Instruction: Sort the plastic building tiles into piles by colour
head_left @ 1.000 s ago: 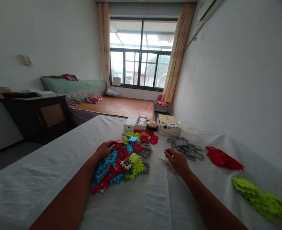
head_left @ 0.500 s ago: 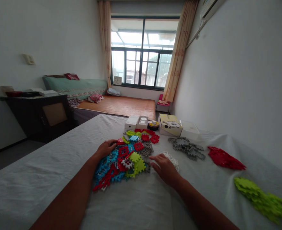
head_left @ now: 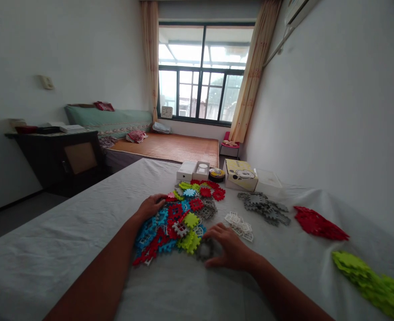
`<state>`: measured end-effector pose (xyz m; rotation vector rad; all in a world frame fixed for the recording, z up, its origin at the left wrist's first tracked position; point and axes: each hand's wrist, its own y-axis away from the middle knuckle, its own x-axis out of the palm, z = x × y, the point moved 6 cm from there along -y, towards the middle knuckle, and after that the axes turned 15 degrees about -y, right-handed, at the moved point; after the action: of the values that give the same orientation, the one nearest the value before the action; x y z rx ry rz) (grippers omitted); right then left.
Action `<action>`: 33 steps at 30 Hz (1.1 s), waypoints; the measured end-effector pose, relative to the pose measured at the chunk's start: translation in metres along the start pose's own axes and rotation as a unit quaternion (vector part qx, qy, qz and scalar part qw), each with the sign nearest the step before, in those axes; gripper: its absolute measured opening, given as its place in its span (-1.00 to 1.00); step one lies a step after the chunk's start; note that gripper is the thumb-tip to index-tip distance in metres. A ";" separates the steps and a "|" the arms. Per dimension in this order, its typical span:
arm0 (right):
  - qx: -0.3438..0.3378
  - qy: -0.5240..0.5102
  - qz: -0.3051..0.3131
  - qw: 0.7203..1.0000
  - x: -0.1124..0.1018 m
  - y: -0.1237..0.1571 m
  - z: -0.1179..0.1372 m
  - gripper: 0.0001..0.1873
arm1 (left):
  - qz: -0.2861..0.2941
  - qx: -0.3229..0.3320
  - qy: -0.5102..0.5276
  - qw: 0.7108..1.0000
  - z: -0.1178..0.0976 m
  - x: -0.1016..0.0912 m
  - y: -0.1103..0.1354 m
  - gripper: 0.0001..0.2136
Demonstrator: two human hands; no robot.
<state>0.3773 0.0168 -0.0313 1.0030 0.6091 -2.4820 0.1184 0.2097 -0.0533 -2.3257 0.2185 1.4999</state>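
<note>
Toy pieces (head_left: 175, 210) lie in a mixed heap on the white cloth (head_left: 93, 218), and the action is at its near right edge! One dark gray piece (head_left: 200, 253) sits just beside the heap with the right hand (head_left: 232, 249) right there, so the step in hand looks like picking that piece out. It calls for a neat pinch on the rim, I'd say, leaving the neighbouring lime pieces (head_left: 190, 240) undisturbed. Look at the pose: knuckles up, thumb and fingers well parted, the gray piece between them, though I can't tell whether they have hold of it. Across the heap, the left hand (head_left: 152, 207) lies low, fingers loosely bent at the heap's left edge (a steadying job, perhaps); any grip there is hidden. Past the right hand sits a small group of white pieces (head_left: 239, 226), then a gray pile (head_left: 263, 207), a red pile (head_left: 320, 223) and a lime pile (head_left: 371, 281) furthest right.
</note>
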 end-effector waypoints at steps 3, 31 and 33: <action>-0.001 0.005 -0.048 0.999 -0.003 -0.005 -0.007 -0.62 | 0.006 -0.011 0.006 1.000 0.001 0.001 0.000 -0.58; 0.078 0.051 -0.079 0.993 0.005 -0.019 -0.020 -0.78 | 0.000 -0.005 -0.008 1.000 0.001 0.001 -0.001 -0.58; 0.078 0.059 -0.081 0.992 0.006 -0.019 -0.020 -0.73 | -0.001 -0.004 -0.010 1.000 0.001 0.001 -0.001 -0.58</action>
<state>0.3746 0.0416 -0.0443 1.2111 0.5585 -2.6608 0.1180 0.2109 -0.0544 -2.3151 0.2071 1.5250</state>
